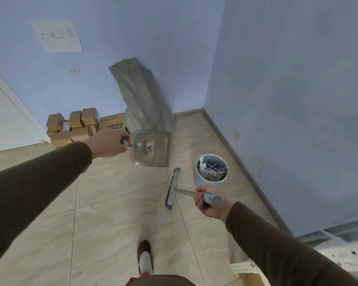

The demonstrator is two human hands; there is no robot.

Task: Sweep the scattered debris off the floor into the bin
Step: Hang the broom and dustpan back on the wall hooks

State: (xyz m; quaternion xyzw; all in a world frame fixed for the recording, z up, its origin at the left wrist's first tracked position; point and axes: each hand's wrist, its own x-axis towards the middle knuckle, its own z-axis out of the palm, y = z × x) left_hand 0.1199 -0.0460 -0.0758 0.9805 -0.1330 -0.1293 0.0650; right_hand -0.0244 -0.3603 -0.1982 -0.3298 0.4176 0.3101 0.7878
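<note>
Glossy tiled floor [116, 213] — translucent dustpan [151, 149], cylindrical bin [212, 172].

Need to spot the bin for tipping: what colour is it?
The bin is white, with pale debris inside; the head view shows it clearly.

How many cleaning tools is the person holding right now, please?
2. The dustpan is lifted in the left hand, with scraps in it, left of the bin. The broom is in the right hand, its head near the floor.
</note>
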